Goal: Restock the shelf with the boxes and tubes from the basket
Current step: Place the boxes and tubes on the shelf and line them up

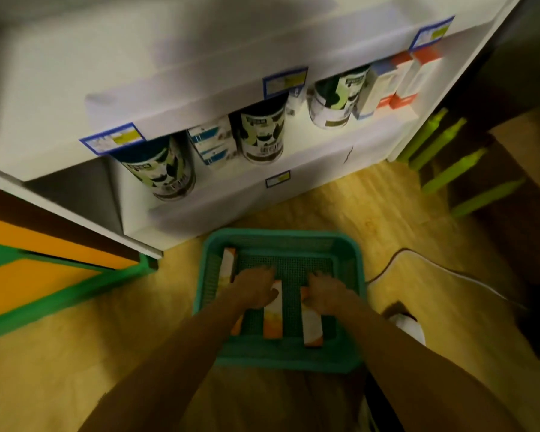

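Observation:
A green plastic basket (281,241) stands on the floor in front of the white shelf (293,141). Several long orange-and-white boxes lie in it: a left box (228,266), a middle box (273,316) and a right box (311,328). My left hand (256,289) is down on the left box, fingers curled over it and thumb beside the middle box. My right hand (328,294) covers the far end of the right box with its fingers curled round it. The fingertips are hidden and the picture is blurred.
On the lowest shelf board stand green-and-black printed tubes (262,132), blue-and-white boxes (212,141) and red-and-white boxes (406,79). Price labels (113,138) line the shelf edges. An orange-and-green panel (44,260) is at left, green bars (449,157) and a white cable (396,260) at right.

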